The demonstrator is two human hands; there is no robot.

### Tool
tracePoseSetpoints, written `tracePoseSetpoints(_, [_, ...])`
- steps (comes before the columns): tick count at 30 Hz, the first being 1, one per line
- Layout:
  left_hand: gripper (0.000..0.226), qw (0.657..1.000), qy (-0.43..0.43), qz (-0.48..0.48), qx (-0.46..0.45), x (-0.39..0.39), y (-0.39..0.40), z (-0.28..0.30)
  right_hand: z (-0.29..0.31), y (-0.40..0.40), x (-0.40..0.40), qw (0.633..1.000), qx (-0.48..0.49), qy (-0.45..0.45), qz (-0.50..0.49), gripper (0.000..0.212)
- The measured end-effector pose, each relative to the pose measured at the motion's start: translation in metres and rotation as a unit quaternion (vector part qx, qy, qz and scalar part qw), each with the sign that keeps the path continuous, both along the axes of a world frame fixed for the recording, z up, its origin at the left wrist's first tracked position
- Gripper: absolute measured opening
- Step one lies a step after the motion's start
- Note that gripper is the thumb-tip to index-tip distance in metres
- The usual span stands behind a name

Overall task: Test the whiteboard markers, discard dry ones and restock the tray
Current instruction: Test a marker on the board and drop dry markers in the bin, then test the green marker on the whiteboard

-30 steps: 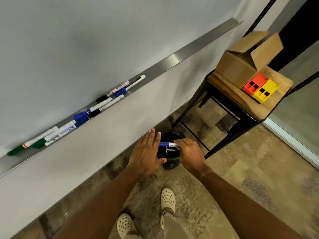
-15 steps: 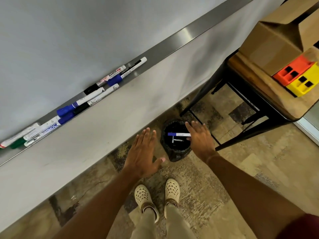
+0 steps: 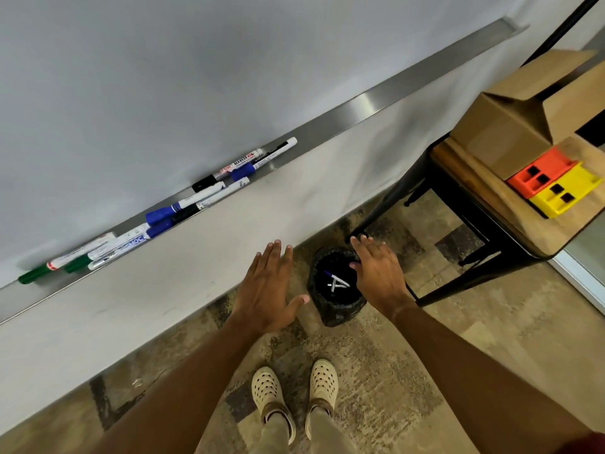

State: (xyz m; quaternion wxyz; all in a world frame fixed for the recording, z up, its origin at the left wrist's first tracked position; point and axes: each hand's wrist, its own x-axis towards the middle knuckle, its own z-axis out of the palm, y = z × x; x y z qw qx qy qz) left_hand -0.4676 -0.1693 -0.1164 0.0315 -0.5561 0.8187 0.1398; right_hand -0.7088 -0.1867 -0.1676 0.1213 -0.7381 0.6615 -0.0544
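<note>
Half a second ago a blue-capped marker hung level at the right hand's fingertips over the bin; now it lies inside, and that hand holds nothing. One whiteboard (image 3: 163, 77) fills the upper left, with one long metal tray (image 3: 376, 109) running along its lower edge, rising toward the right. One wooden-topped table (image 3: 523, 221) on black legs stands at the right, carrying one open cardboard box (image 3: 510, 126) and two plastic blocks, one orange (image 3: 537, 173) and one yellow (image 3: 566, 194), touching each other. One black-lined bin (image 3: 337, 309) sits on the floor between the two hands. About ten markers (image 3: 196, 204) lie in the tray (the overlaps make an exact count uncertain), their long axes following the tray, most caps toward the lower left, two of them green-capped at the far left. In the bin lie roughly three discarded markers (image 3: 335, 283), crossed; the blue-capped one points its cap up-left. The left hand (image 3: 268, 286) hovers palm down, fingers straight and together, thumb out toward the bin, empty. The right hand (image 3: 379, 276) is also flat, palm down above the bin's right rim, fingers extended toward the wall.
</note>
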Motion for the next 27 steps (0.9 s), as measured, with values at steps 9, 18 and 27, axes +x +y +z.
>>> tracePoseSetpoints(9, [0.092,0.998,-0.019,0.063,-0.017,0.022,0.005,0.045,0.045,0.002,0.036,0.996,-0.071,-0.041,0.047,0.049])
tracePoseSetpoints(18, [0.091,0.985,-0.037,0.160,-0.048,0.069,0.021,0.082,0.094,-0.002,0.103,0.987,-0.080,-0.056,0.127,0.059])
tracePoseSetpoints(27, [0.093,0.961,-0.070,0.262,-0.054,0.142,0.053,0.098,0.130,-0.009,0.204,0.967,-0.072,-0.091,0.229,0.056])
